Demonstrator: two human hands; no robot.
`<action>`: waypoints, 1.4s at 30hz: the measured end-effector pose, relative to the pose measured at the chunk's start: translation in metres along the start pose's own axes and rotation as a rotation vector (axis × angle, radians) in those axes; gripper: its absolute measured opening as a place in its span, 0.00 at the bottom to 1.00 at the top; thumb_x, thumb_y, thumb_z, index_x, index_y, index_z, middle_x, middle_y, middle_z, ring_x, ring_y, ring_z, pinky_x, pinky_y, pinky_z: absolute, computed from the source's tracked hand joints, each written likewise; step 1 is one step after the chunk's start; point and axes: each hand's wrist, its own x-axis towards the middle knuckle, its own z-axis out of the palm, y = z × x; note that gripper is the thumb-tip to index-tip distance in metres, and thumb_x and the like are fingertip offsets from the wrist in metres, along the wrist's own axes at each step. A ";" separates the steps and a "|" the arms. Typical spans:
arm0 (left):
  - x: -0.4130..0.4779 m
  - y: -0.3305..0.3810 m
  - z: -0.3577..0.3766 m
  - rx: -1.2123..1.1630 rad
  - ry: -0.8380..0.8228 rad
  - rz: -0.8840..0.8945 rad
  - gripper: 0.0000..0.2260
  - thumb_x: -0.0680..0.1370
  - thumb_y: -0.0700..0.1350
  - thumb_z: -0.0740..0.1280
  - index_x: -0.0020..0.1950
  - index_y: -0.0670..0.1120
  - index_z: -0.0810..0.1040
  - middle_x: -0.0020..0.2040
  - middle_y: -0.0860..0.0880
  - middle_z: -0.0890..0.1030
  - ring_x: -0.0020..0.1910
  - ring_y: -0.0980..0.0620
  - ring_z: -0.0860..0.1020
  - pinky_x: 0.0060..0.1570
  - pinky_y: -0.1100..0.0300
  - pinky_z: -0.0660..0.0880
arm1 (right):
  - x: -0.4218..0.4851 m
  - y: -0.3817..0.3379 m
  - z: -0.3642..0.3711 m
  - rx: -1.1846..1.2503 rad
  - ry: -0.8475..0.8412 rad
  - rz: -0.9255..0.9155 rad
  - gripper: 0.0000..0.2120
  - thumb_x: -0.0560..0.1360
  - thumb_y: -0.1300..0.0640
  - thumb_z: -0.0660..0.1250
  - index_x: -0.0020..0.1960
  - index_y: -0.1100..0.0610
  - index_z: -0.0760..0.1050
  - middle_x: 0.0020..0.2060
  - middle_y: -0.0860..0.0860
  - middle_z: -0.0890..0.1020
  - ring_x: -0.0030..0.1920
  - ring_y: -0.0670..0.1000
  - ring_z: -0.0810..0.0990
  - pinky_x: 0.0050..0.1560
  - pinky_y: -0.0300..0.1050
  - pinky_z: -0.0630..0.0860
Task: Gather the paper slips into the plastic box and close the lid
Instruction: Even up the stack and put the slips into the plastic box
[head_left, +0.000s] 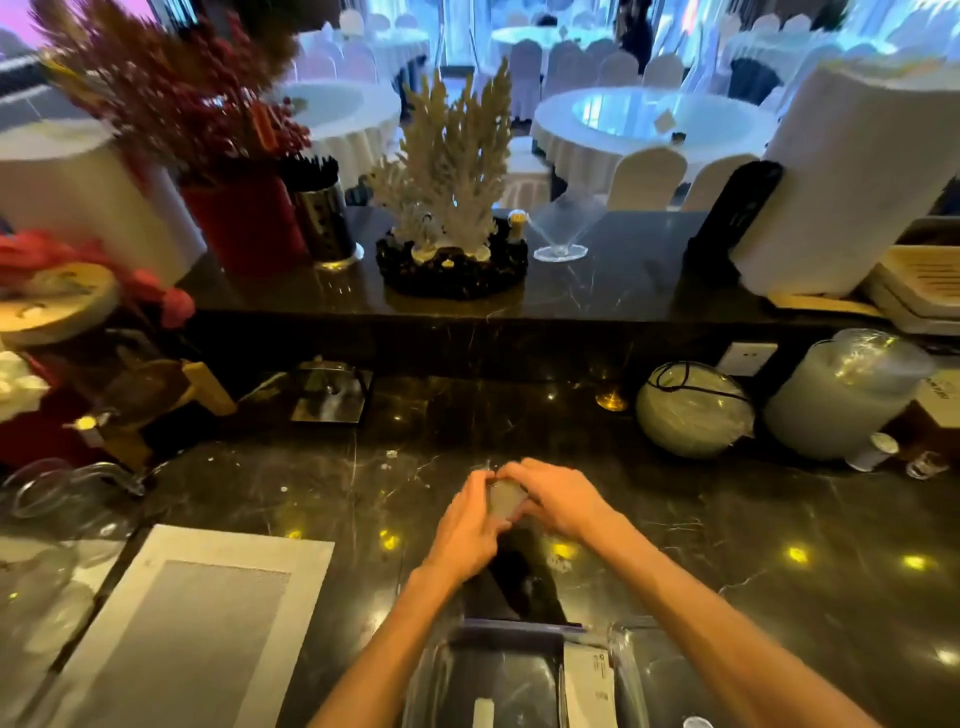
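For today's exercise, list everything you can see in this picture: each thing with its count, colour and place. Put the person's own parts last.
Paper slips: a small stack, pale, held between both hands above the counter.
Plastic box: one, clear, lid open, near bottom edge; white slips inside.
Counter: one, black marble, lower level.
Placemat: one, grey and white, bottom left.
Coral ornament: one, pale, on upper ledge, centre.
Red vase: one, with dark red sprays, ledge left.
Metal cup: one, holding black sticks, beside the vase.
Martini glass: one, clear, right of the coral.
Wrapped stacks: two, pale green, counter right.
Left hand: one, fingers on the slips.
Right hand: one, fingers on the slips.
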 end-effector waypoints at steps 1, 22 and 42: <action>-0.011 0.006 -0.008 -0.180 0.047 -0.036 0.26 0.76 0.45 0.68 0.70 0.53 0.60 0.61 0.48 0.73 0.56 0.48 0.77 0.52 0.51 0.78 | -0.010 -0.009 -0.010 0.142 0.066 0.019 0.29 0.76 0.53 0.68 0.74 0.43 0.63 0.67 0.47 0.74 0.67 0.49 0.74 0.63 0.51 0.74; -0.156 0.020 0.056 -0.550 -0.013 -0.452 0.29 0.75 0.42 0.71 0.72 0.48 0.62 0.64 0.42 0.72 0.61 0.46 0.73 0.57 0.52 0.75 | -0.179 -0.110 0.061 1.521 -0.088 0.720 0.19 0.81 0.56 0.62 0.71 0.58 0.69 0.63 0.59 0.79 0.64 0.60 0.77 0.68 0.62 0.72; -0.215 -0.066 0.052 -0.531 0.131 -0.502 0.17 0.84 0.54 0.51 0.70 0.55 0.70 0.60 0.51 0.80 0.54 0.58 0.80 0.45 0.67 0.77 | -0.120 -0.145 0.179 1.112 -0.016 0.838 0.15 0.80 0.58 0.65 0.65 0.58 0.75 0.61 0.57 0.81 0.62 0.59 0.79 0.65 0.58 0.76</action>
